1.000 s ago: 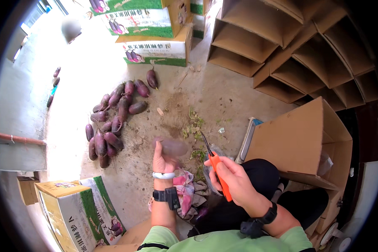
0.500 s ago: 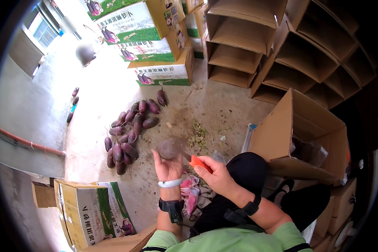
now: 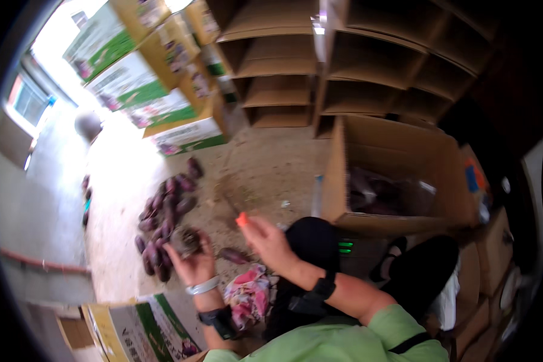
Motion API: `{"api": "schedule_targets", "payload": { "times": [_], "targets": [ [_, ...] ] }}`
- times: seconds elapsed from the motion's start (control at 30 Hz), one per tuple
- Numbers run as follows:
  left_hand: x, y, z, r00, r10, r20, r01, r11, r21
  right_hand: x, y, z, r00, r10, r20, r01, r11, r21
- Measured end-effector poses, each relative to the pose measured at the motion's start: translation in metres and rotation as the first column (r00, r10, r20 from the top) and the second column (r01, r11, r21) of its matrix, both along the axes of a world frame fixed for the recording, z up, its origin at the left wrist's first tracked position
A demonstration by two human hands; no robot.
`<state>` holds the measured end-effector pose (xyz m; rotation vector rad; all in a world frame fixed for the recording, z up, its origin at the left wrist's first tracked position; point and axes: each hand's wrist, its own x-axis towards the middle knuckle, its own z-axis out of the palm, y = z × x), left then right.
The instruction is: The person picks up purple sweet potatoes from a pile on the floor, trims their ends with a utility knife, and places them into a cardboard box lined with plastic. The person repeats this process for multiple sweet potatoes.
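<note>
My left hand (image 3: 194, 266), with a pale bangle at its wrist, is closed around a purple radish (image 3: 186, 240) whose rough brownish end faces up. Behind and left of it, a heap of purple radishes (image 3: 168, 208) lies on the floor. My right hand (image 3: 266, 242) grips a knife (image 3: 242, 219) by its orange handle. The thin blade points up and away to the left, apart from the radish, and is blurred. A single radish (image 3: 233, 256) rests on the floor between my hands, beside a pink patterned cloth (image 3: 247, 295).
An open cardboard box (image 3: 338, 181) with plastic-wrapped dark contents stands on the right. Printed cartons (image 3: 187, 136) are stacked at the back left, and empty cardboard boxes (image 3: 277, 90) lie on their sides behind. Another carton (image 3: 117, 332) sits at the near left.
The view has swung to the right. My left hand has moved with the radish toward the heap, and the knife is now apart from it.
</note>
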<state>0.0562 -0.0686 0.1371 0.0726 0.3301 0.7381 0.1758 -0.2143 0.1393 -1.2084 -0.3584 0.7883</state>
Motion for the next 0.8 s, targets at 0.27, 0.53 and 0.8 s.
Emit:
{"api": "schedule_targets", "payload": {
  "times": [0.27,0.53,0.8],
  "targets": [
    [0.047,-0.016,0.091,0.968,-0.010,-0.251,0.190,0.684,0.704,0.040,-0.132,0.081,0.999,-0.041,-0.028,0.050,0.855,0.517],
    [0.202,-0.145,0.201,0.788,-0.251,-0.563,0.607,0.158,0.779,0.100,-0.302,0.121,0.527,-0.846,0.076,0.622,0.445,0.644],
    [0.325,-0.215,0.134,0.447,-0.122,-0.886,0.584,-0.711,0.392,0.121,-0.353,0.085,0.340,-0.940,0.013,0.773,0.287,0.566]
  ]
}}
